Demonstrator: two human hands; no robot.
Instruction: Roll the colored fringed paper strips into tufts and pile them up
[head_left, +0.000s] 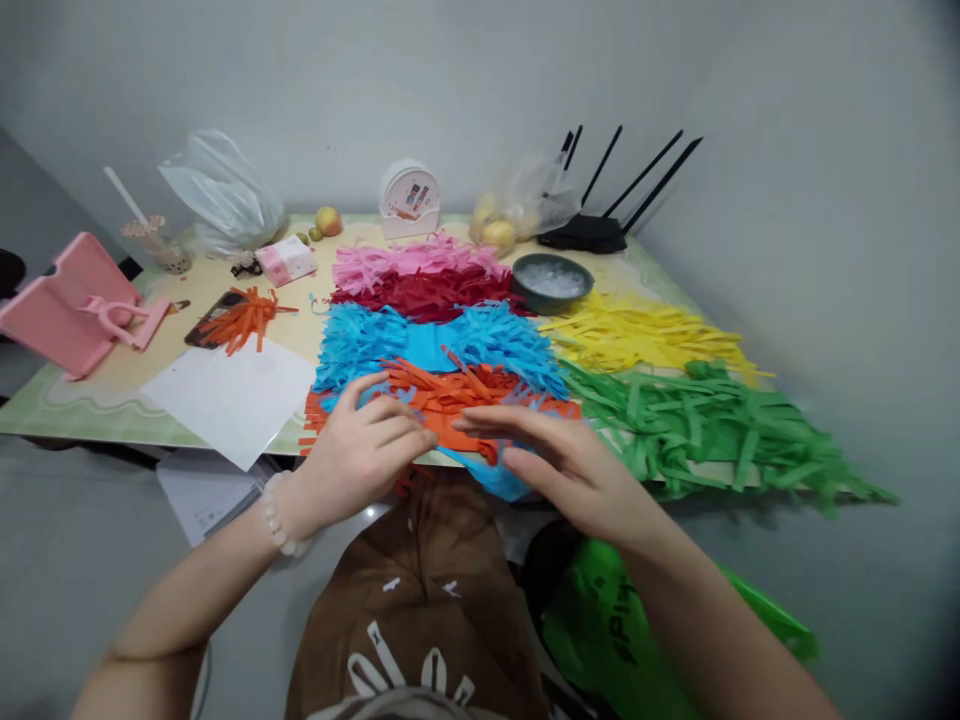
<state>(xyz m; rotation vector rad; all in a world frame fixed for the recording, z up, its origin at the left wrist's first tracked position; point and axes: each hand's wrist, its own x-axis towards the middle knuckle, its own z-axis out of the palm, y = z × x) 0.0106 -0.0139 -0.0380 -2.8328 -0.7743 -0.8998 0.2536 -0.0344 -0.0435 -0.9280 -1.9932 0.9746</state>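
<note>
Orange fringed paper (480, 385) lies at the table's front edge, nearest to both hands. My left hand (367, 450) is over its left part, fingers apart and slightly bent, with a beaded bracelet (279, 515) on the wrist. On the other side, my right hand (570, 465) reaches in with its fingers stretched out and the thumb apart. Nothing shows in either hand; whether the fingertips touch the paper I cannot tell. Behind the orange lie blue fringe (427, 345), dark red fringe (435, 295) and pink fringe (420, 260). A blue piece (487, 475) hangs over the edge between the hands.
Yellow fringe (645, 335) and green fringe (697, 425) spread to the right. A dark bowl (551, 283) and a router (585, 233) stand behind. On the left are white paper (236, 395), a phone (206, 322) under orange strips, and a pink stand (75, 300).
</note>
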